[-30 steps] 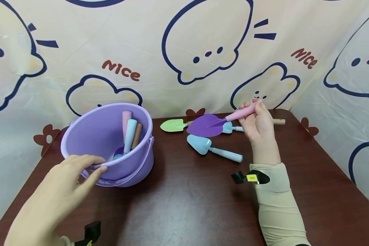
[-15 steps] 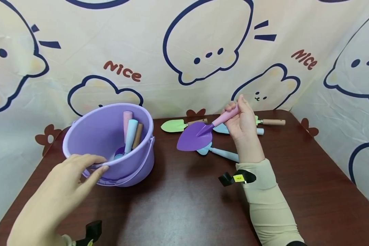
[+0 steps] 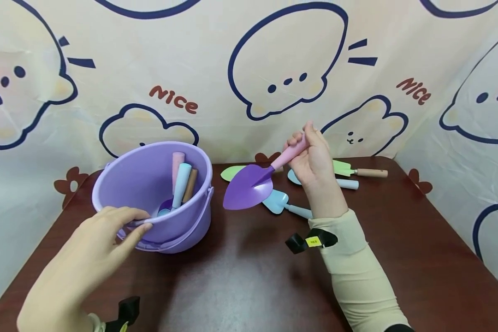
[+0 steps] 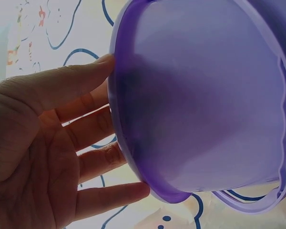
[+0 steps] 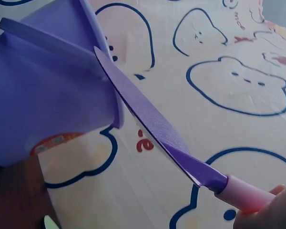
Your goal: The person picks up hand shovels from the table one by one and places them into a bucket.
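Note:
On the left stands a light purple bucket (image 3: 120, 180), tilted toward me. My left hand (image 3: 103, 240) pinches its near rim between thumb and fingers; in the left wrist view the thumb (image 4: 81, 81) lies over the rim. Inside the bucket lean tools with a pink handle (image 3: 177, 167), a light blue handle (image 3: 181, 184) and a wooden handle (image 3: 190, 185). My right hand (image 3: 314, 161) grips the pink handle of a purple trowel (image 3: 249, 188), held above the table right of the bucket, blade pointing down-left. In the right wrist view the trowel (image 5: 152, 119) tip overlaps the bucket.
Below the raised trowel lies a light blue trowel (image 3: 276, 201) on the dark wooden table (image 3: 240, 276). Behind are a green trowel (image 3: 231, 172), another blue tool (image 3: 346, 184) partly hidden by my right hand, and a green tool with a wooden handle (image 3: 371, 173). A printed cloth (image 3: 216, 60) backs the table.
My right hand has carried the purple trowel leftward toward the bucket, its blade dipping down-left. The left hand keeps its hold on the rim. The head view has shifted slightly.

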Demonstrator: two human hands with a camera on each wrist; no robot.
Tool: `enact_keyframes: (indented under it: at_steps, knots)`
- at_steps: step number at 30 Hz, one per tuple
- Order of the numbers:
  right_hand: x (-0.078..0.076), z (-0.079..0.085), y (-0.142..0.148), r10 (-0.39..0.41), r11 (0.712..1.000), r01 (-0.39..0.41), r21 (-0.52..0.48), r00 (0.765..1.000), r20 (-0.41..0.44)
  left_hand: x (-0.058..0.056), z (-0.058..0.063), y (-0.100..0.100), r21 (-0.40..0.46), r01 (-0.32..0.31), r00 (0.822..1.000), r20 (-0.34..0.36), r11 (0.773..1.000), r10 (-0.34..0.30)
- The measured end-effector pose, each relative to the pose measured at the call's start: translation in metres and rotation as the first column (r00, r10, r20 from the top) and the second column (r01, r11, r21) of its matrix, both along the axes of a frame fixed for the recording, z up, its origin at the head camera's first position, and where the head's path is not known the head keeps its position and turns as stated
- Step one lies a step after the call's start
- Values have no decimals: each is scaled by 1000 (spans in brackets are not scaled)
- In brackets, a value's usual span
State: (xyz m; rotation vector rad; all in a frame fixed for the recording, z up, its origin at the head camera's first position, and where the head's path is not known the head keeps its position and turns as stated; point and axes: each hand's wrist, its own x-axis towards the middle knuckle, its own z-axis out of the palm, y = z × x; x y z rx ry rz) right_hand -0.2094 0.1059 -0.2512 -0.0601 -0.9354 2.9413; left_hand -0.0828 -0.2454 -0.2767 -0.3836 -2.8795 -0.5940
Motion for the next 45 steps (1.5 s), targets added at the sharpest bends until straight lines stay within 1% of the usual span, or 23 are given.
enact_keyframes:
  at_steps: [4, 12, 17, 20, 29, 33, 38, 41, 45]
  knots:
    - [0, 10, -9, 14, 1000, -14, 7, 999, -31, -1, 0, 0, -1, 4, 1000, -2, 1000, -4]
    - [-6, 38, -37, 39, 999, -37, 25, 997, -66, 1, 1, 1, 7, -9, 1000, 14, 1000, 9]
    - [-11, 53, -58, 63, 996, -57, 76, 994, -86, 2, -1, 0, -4, -7, 1000, -10, 1000, 7]
    - [-15, 60, -70, 72, 994, -65, 83, 994, -87, 2, -2, 0, -11, -3, 1000, -22, 1000, 3]
    - [-27, 76, -100, 90, 988, -79, 130, 993, -76, 0, 0, 2, -3, -6, 1000, -5, 1000, 6]
    - [-32, 81, -113, 104, 980, -90, 176, 992, -71, 0, -1, 2, -5, -10, 1000, -1, 1000, 10]
    - [-37, 86, -125, 105, 973, -90, 212, 993, -61, 0, -2, 2, -10, 3, 1000, -22, 1000, -3]
    - [-41, 89, -132, 111, 971, -101, 215, 993, -37, 0, -2, 2, -20, 4, 999, -35, 1000, -5]
    - [-46, 91, -145, 123, 967, -121, 225, 992, 9, 0, -1, 2, -14, 4, 1000, -24, 1000, -4]
